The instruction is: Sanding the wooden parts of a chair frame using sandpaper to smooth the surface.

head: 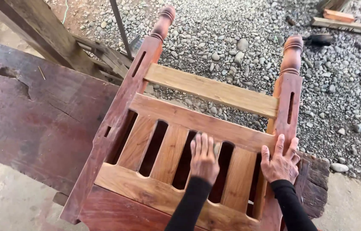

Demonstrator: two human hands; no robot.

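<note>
I see soft, even daylight, faint shadows under the chair frame (197, 128), and slight wide-angle stretching at the edges.

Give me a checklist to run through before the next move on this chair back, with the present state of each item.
1. Left hand flat on a slat of the chair back: ok, palm down, fingers spread.
2. Right hand bracing the right post: ok, it lies over the post's lower part.
3. Frame supported by the workbench: partly ok; the lower end rests on it, the finial end overhangs the gravel.
4. Slats seated in both rails: cannot tell, the joints are too small to judge.
5. Anything held under the left palm: cannot tell, it is hidden.
</note>
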